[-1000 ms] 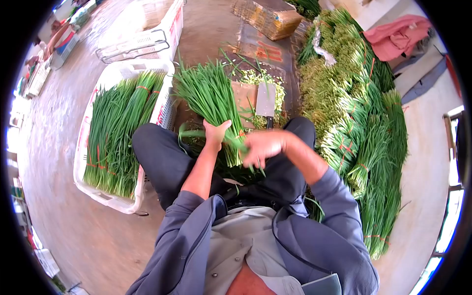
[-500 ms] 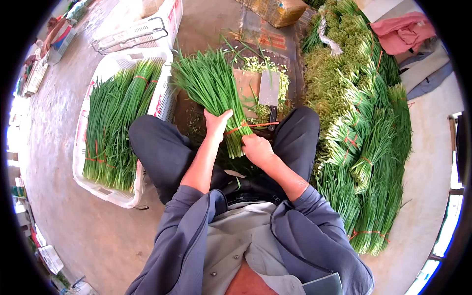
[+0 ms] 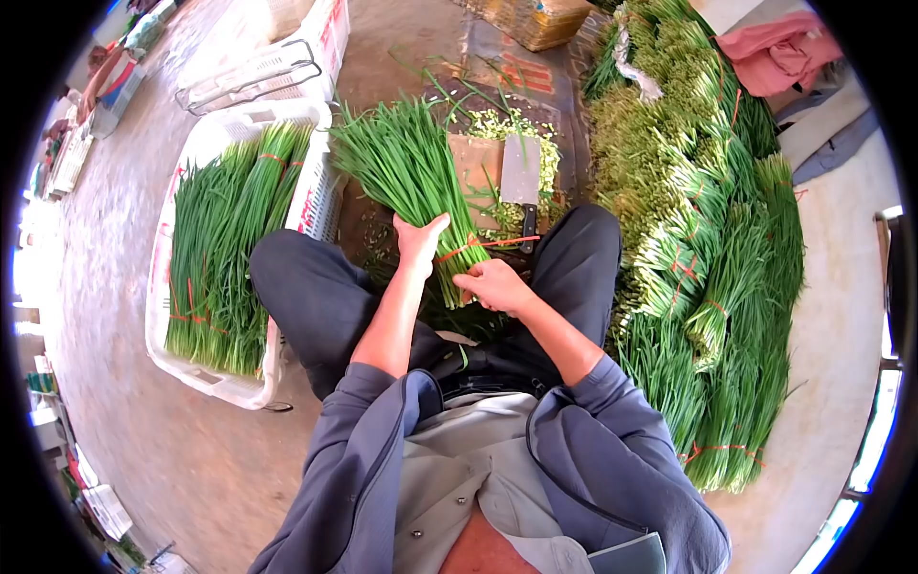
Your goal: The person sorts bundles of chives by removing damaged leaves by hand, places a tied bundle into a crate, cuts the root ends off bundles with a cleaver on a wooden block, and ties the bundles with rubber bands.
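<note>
A thick bunch of green chives [image 3: 406,163] slants up and to the left between my knees. My left hand [image 3: 418,245] is closed round its left side, just above an orange-red tie [image 3: 461,251] whose loose end sticks out to the right. Below that tie, my right hand [image 3: 495,287] pinches at the pale stem ends from the right. What exactly sits between its fingertips is partly hidden. Beyond the bunch, a cleaver [image 3: 520,172] with a black handle lies among chopped pale stem bits.
On the left stands a white plastic crate [image 3: 158,330] filled with tied chive bunches. A long heap of flowering and leafy bunches [image 3: 669,239] lies on my right. A cardboard box [image 3: 535,24] is at the back, and pink cloth [image 3: 779,53] hangs at far right.
My right hand has shifted slightly left and down across the stem ends, its fingers now in front of them. My left hand keeps its hold on the bunch.
</note>
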Demonstrator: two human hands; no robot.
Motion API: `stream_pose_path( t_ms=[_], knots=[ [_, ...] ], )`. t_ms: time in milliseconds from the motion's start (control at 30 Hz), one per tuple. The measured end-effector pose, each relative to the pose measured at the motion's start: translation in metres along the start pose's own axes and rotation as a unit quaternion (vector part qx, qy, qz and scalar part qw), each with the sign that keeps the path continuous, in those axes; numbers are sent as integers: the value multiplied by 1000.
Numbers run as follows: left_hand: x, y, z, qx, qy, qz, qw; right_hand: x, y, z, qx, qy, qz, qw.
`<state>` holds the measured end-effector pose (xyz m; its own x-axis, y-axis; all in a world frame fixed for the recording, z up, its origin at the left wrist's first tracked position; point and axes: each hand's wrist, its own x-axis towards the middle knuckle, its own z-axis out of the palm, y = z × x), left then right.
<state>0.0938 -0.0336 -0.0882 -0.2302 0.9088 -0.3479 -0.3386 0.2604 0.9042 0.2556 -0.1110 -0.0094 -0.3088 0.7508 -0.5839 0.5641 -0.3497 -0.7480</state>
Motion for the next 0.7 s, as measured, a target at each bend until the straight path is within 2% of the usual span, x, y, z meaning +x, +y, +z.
stream_pose_path(
  t_ms=[33,67,100,200,300,367,400,433,500,567,600,633,700],
  knots=[
    [-1,1,0,-3,-6,1,1000,4,2,3,-72,63,-46,994],
    [-3,3,0,2,-6,-2,1000,7,10,7,-140,102,-172,970],
    [-3,3,0,5,-7,-1,1000,10,15,7,-138,104,-173,970],
    [-3,1,1,9,7,19,1000,14,26,5,-188,140,-271,934],
    [0,-4,0,6,26,24,999,-16,0,-9,-99,54,-209,971],
    [2,-5,-1,-10,21,24,999,-37,-18,-11,-44,5,-19,999],
    [3,-4,-1,-12,23,25,999,-46,-15,-10,2,-7,-17,1000],
    [3,-5,-1,-12,23,27,999,-57,-22,-11,-23,-13,-42,999],
    [3,-4,-1,-12,25,28,999,-86,-37,-16,46,-122,-49,990],
    [2,-1,0,-12,26,19,999,-114,-54,-17,70,-159,-54,983],
    [11,-14,-3,-28,12,35,999,-131,-69,-24,81,-228,-71,968],
    [12,-12,-2,-27,11,36,999,-141,-75,-31,111,-322,-103,935],
    [11,-13,-3,-10,27,25,999,-148,-82,-33,119,-446,-305,833]
  ],
)
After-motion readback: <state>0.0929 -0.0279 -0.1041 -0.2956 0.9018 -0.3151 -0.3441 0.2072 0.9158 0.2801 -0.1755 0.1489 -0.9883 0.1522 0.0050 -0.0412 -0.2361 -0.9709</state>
